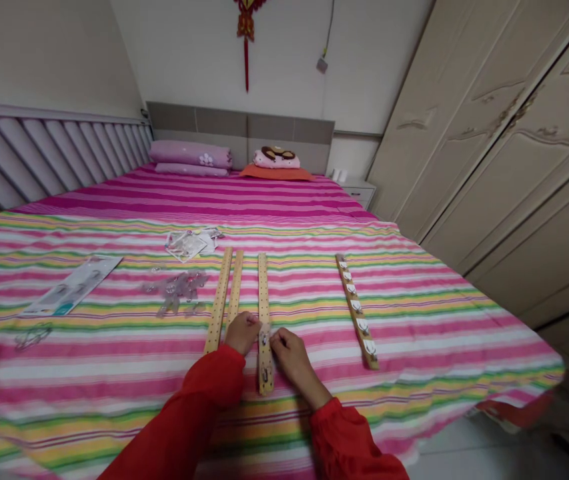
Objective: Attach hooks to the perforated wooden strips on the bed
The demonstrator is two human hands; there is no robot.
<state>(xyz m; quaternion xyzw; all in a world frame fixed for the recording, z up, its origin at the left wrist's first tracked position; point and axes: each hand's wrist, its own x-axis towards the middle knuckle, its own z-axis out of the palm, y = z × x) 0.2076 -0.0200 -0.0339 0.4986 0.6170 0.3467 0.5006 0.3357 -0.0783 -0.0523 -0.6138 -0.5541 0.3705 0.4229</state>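
Note:
A narrow wooden strip with rows of small holes (263, 287) lies lengthwise on the bed between my hands. On its near part sits a clear-backed adhesive hook (265, 339), and a second metal hook (265, 375) is closer to the strip's near end. My left hand (242, 333) is closed, thumb and finger pinched at the upper left of the first hook. From the right, my right hand (291, 353) has its fingers pinched at the same hook's edge. The exact fingertip contact is too small to see clearly.
Two more holed wooden strips (220, 297) (235, 287) lie left. Beyond them are a pile of clear hooks (181, 287), small packets (191, 243), a blister card (77, 287) and wire rings (34, 335). Right lies a strip bearing several white hooks (357, 308). Wardrobe doors (514, 160) flank the bed.

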